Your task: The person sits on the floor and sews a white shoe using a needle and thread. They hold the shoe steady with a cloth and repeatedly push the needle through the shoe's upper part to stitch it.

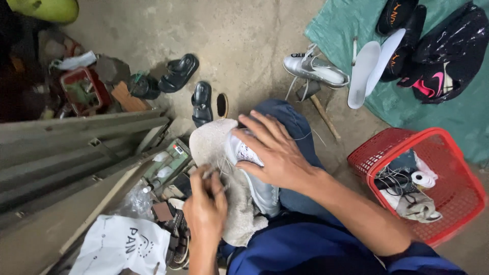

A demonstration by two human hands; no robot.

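Note:
A white and grey sneaker [254, 178] lies on a beige cloth [209, 142] across my lap, over blue trousers [300, 239]. My right hand [277, 153] presses flat on the sneaker's upper, fingers spread toward the toe. Just left of the sneaker's side, my left hand [204, 203] pinches a thin metal needle-like tool [210, 173]. Pale threads [224, 165] run from the shoe near that tool. The sneaker's sole side is hidden by my hands and the cloth.
A red plastic basket [448, 153] with thread spools and rags stands at the right. On a green tarp [458, 117] lie black shoes, white insoles and a silver shoe [316, 69]. Black sandals [201, 102], a wooden-handled hammer [323, 114], a white bag [122, 244] and metal sheets [61, 153] sit left.

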